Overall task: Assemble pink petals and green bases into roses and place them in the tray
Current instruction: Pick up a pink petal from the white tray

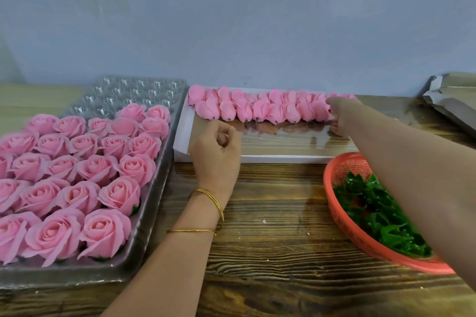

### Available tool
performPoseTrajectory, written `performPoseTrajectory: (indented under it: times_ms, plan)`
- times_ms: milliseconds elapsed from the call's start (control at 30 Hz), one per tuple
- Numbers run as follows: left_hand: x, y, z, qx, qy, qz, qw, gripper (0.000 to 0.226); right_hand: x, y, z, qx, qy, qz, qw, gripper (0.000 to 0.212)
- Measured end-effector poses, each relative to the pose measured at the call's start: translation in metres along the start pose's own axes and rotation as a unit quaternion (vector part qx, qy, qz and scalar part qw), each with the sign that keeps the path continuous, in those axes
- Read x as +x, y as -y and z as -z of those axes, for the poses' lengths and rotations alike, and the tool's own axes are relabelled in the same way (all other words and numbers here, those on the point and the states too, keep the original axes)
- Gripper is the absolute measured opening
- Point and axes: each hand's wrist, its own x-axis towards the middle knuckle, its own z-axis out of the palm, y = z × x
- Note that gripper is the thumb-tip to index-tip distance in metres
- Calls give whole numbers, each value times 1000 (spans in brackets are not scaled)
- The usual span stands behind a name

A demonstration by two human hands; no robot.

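Head view: the pink petals point(257, 108), closed buds packed in two touching rows, lie along the far side of a shallow white box point(180, 141) on the bench point(270, 213); the right hand point(340, 116) reaches to the right end of the rows, its fingers point(333, 103) over the last bud and its thumb below it, though whether they have closed on the bud cannot be told; the left hand point(217, 147) rests at the near left edge of the box, fingers loosely curled, nothing seen in them.

The green bases point(381, 213) are heaped in a red basket point(334, 213) at the right, directly under the reaching right forearm; finished roses point(103, 162) fill the near cells of the clear tray point(154, 188) at the left, with empty cells point(128, 92) only along its far side.

Likely faults:
- The buds touch one another, so lifting the end one may drag its neighbour out of line.
- The petals look soft, so a hard pinch would probably crease them.
- The forearm, on drawing back, could catch the basket rim and spill bases.
- The free cells lie behind the filled ones, so a low reach might flatten seated roses.
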Motion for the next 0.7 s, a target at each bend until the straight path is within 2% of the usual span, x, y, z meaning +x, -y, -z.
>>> performPoseTrajectory:
  times_ms: [100, 300, 433, 567, 700]
  plan:
    - [0, 0, 0, 3, 1, 1, 1000, 19, 2, 3, -2, -28, 18, -14, 999, 53]
    - [-1, -2, -1, 5, 11, 4, 1000, 21, 18, 8, -7, -72, -40, -37, 996, 55]
    - [-2, -3, -2, 4, 14, 12, 1000, 17, 25, 3, -7, -93, 7, 5, 996, 50]
    - [-1, -1, -2, 11, 26, 21, 999, 16, 28, 4, -9, -210, -2, 14, 978, 56]
    - [-2, 0, -1, 16, 30, 24, 999, 17, 24, 10, -13, -307, -53, 50, 949, 63]
